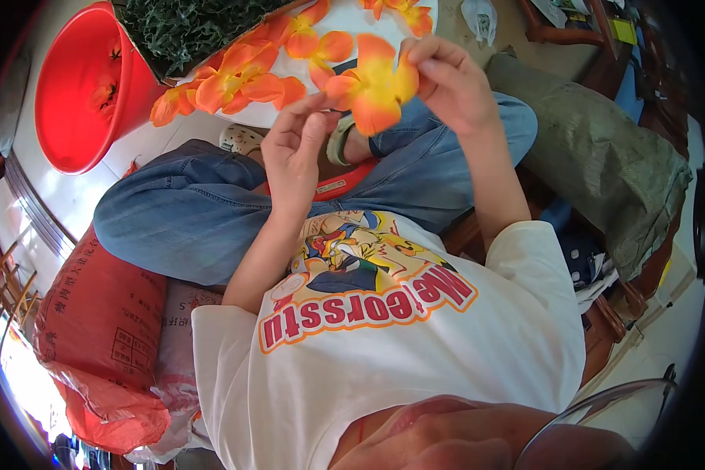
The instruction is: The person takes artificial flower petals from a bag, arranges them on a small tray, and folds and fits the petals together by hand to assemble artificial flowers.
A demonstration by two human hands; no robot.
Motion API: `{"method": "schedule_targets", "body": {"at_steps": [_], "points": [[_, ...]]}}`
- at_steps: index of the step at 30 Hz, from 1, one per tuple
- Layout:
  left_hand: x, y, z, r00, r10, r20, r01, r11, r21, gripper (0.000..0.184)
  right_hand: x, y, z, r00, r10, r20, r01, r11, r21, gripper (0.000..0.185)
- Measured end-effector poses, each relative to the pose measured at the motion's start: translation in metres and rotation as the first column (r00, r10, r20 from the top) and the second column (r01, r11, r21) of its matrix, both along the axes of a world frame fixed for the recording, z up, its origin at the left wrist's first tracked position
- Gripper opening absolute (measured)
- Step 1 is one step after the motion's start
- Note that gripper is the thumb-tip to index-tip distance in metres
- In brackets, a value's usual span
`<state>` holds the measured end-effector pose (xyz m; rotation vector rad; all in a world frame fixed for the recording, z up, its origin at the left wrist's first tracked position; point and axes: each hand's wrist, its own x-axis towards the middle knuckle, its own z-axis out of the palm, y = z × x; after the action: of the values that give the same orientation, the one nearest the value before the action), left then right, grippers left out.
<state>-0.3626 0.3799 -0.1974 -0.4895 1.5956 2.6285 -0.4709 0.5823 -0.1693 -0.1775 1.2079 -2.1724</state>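
Holds an orange flower (376,82) up between both hands, near the edge of a white table (258,117), with a right-side petal pinched between thumb and fingers of the right hand (456,84) and the opposite petal met by curled fingers of the left hand (296,147); cannot tell whether clamped on it there. Sits in jeans (180,215) with legs folded, facing more flowers (243,74) on the table, beside a box of green leaves (192,31) and left of that a red bucket (59,102) with orange petals inside.
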Motion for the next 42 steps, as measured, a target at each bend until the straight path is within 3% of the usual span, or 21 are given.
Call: {"method": "schedule_targets", "body": {"at_steps": [2,5,6,12,18,24,28,37,42], "points": [[0.003,0.003,0.009,0.995,-0.087,0.044,0.080,0.985,0.151,0.032,0.015,-0.001,0.008,0.997,0.055,0.052,-0.057,0.998,0.030,0.017],[0.009,0.005,0.010,0.954,-0.226,0.199,0.168,0.948,0.270,0.039,0.033,0.000,-0.009,0.992,0.109,-0.058,-0.096,0.978,0.186,0.019],[0.010,0.007,0.009,0.944,-0.235,0.231,0.155,0.936,0.316,0.036,0.039,0.002,-0.010,0.994,0.110,0.016,-0.111,0.971,0.213,0.022],[0.011,0.012,-0.006,0.959,-0.203,0.198,0.163,0.966,0.203,0.027,0.064,-0.010,-0.010,0.985,-0.077,0.154,0.023,0.947,0.321,0.023],[-0.014,0.012,-0.010,0.972,-0.204,0.118,0.206,0.979,-0.009,0.029,0.055,-0.010,-0.009,0.997,-0.013,0.082,-0.034,0.838,0.544,0.021],[-0.048,0.008,-0.015,0.971,-0.224,0.081,0.234,0.960,-0.154,0.040,0.039,-0.019,-0.022,0.977,-0.211,0.009,0.178,0.844,0.506,0.016],[-0.058,0.003,-0.018,0.949,-0.296,0.107,0.313,0.926,-0.211,0.044,0.034,-0.019,-0.026,0.976,-0.214,0.047,0.160,0.843,0.513,0.015],[-0.050,-0.020,-0.012,0.939,-0.311,0.148,0.319,0.947,-0.028,0.048,0.038,-0.018,-0.032,0.954,-0.267,0.136,0.183,0.879,0.441,0.014],[-0.043,-0.028,-0.028,0.968,-0.217,0.125,0.223,0.974,-0.034,0.046,0.043,-0.018,-0.040,0.945,-0.274,0.180,0.190,0.905,0.380,0.014]]}}
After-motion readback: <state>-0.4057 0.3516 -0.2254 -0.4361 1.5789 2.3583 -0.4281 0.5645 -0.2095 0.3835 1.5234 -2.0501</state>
